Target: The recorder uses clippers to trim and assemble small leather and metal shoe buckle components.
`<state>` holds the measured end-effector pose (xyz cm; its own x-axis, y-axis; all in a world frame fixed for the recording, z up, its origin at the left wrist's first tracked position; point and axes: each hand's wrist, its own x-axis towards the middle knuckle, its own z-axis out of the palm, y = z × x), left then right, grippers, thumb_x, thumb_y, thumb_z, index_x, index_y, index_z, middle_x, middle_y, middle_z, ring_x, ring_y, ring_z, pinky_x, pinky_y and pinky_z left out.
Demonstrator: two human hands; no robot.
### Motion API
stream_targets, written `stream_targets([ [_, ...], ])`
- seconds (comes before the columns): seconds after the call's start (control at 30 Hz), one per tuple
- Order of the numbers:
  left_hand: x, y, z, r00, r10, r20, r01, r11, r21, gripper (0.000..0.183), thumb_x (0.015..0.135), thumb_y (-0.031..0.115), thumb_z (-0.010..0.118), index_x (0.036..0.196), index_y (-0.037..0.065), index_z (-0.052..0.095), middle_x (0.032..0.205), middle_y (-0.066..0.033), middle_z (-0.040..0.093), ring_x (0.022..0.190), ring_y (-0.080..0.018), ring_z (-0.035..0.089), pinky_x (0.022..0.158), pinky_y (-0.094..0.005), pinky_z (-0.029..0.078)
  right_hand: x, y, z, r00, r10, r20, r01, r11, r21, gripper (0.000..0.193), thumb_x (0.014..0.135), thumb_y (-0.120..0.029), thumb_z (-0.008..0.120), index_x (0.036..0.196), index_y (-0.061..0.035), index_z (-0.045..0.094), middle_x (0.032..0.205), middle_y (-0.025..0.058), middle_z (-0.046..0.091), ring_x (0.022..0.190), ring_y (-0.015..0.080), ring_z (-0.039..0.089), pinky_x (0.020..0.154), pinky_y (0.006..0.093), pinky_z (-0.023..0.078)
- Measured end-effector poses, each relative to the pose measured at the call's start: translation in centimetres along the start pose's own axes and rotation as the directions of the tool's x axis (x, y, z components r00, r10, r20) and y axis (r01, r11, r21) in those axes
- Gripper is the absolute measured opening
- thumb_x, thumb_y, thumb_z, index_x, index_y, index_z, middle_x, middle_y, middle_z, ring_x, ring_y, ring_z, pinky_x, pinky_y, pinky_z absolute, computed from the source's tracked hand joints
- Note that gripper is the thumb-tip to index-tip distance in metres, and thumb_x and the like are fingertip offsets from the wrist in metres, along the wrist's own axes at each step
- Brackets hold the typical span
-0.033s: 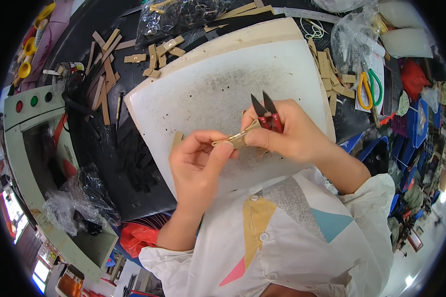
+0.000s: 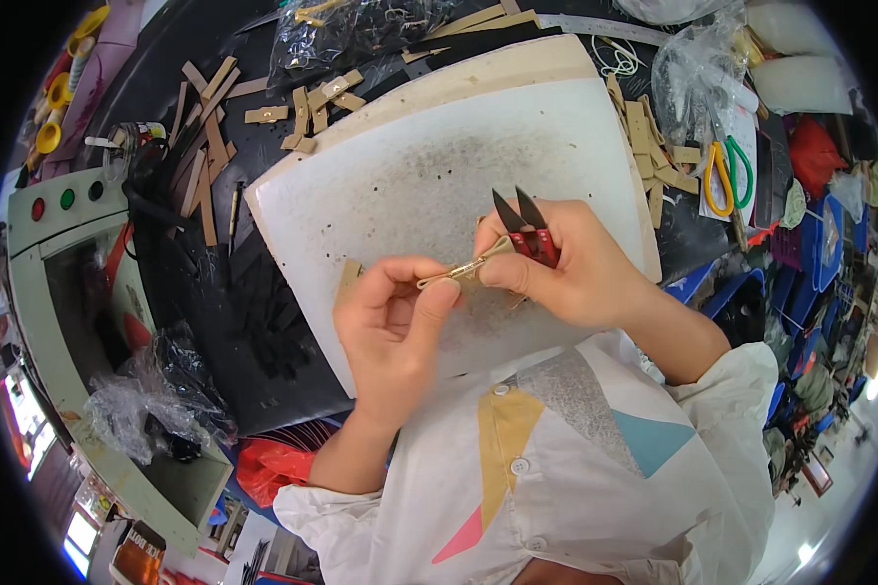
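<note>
A small tan strap piece with a gold metal fitting [image 2: 468,268] is held between my two hands above the white board [image 2: 380,214]. My left hand [image 2: 392,317] pinches one end between thumb and fingers. The thumb and fingers of my right hand [image 2: 580,268] grip the other end. Tucked in the same right hand is a pair of thread snips [image 2: 531,232] with red handles. Its two dark blades point away from me, slightly apart, and do not touch the strap. Part of a tan piece [image 2: 348,278] lies on the board beside my left hand.
Tan strap pieces [image 2: 320,99] lie beyond the board, and more tan pieces [image 2: 644,141] line its right side. Scissors with yellow and green handles [image 2: 730,175] lie at the right. Dark strips [image 2: 273,327] and a pale machine with buttons [image 2: 59,210] are at the left.
The strap piece has turned slightly in my fingers, showing its edge more. The snips have shifted a little in my right hand. Both hands keep their hold.
</note>
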<state>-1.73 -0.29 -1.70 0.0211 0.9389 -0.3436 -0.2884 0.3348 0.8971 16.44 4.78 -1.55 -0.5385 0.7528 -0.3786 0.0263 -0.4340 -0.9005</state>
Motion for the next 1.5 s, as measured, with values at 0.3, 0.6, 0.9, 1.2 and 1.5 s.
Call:
stream_targets([
  [0.3, 0.4, -0.6, -0.6, 0.798, 0.539, 0.27, -0.589, 0.606, 0.535, 0.022, 0.073, -0.007, 0.066, 0.094, -0.005, 0.062, 0.092, -0.016, 0.065, 0.079, -0.019, 0.064, 0.068, -0.0257, 0.051, -0.2, -0.9, 0.2, 0.988, -0.111, -0.107, 0.1, 0.989, -0.106, 0.015, 0.087, -0.008, 0.057, 0.1, -0.002, 0.054, 0.071, -0.0011, 0.053, 0.06, 0.0015, 0.048, 0.054, 0.0163, 0.038],
  [0.6, 0.6, 0.8, -0.5, 0.97, -0.21, 0.119, 0.212, 0.977, -0.005, 0.022, 0.082, -0.004, 0.06, 0.103, -0.01, 0.059, 0.094, -0.0179, 0.065, 0.083, -0.0199, 0.065, 0.076, -0.0281, 0.053, -0.6, -1.6, 0.6, 0.97, -0.232, -0.066, 0.169, 0.85, -0.5, 0.031, 0.08, -0.007, 0.064, 0.108, -0.0008, 0.053, 0.078, 0.005, 0.055, 0.062, 0.0087, 0.052, 0.056, 0.0215, 0.041],
  [0.9, 0.5, 0.5, 0.0, 0.977, -0.211, 0.04, 0.215, 0.965, -0.153, 0.021, 0.082, -0.001, 0.06, 0.102, -0.008, 0.061, 0.091, -0.0174, 0.065, 0.081, -0.0223, 0.066, 0.072, -0.0309, 0.055, -1.0, -1.3, 0.5, 0.858, -0.506, -0.088, 0.309, 0.645, -0.699, 0.042, 0.077, -0.011, 0.068, 0.116, -0.0032, 0.055, 0.089, 0.0073, 0.058, 0.064, 0.0088, 0.051, 0.053, 0.0201, 0.039],
  [1.2, 0.0, 0.2, 1.0, 0.984, -0.168, -0.05, 0.165, 0.984, -0.063, 0.018, 0.081, 0.001, 0.06, 0.098, -0.006, 0.061, 0.087, -0.0165, 0.066, 0.075, -0.0215, 0.067, 0.068, -0.0307, 0.056, 0.4, -0.9, 1.4, 0.847, -0.48, -0.229, 0.198, 0.684, -0.702, 0.026, 0.075, -0.013, 0.07, 0.098, -0.0042, 0.063, 0.081, 0.0061, 0.059, 0.059, 0.0154, 0.053, 0.053, 0.0236, 0.043],
  [1.5, 0.2, 0.5, 0.9, 0.976, -0.214, -0.043, 0.199, 0.954, -0.226, 0.023, 0.08, 0.0, 0.062, 0.102, -0.008, 0.06, 0.094, -0.0167, 0.065, 0.08, -0.0198, 0.065, 0.072, -0.0293, 0.055, -1.9, 0.2, 0.7, 0.641, -0.749, 0.17, 0.468, 0.206, -0.859, 0.036, 0.061, -0.004, 0.077, 0.094, -0.0001, 0.066, 0.078, 0.0074, 0.06, 0.058, 0.0156, 0.055, 0.043, 0.0226, 0.042],
])
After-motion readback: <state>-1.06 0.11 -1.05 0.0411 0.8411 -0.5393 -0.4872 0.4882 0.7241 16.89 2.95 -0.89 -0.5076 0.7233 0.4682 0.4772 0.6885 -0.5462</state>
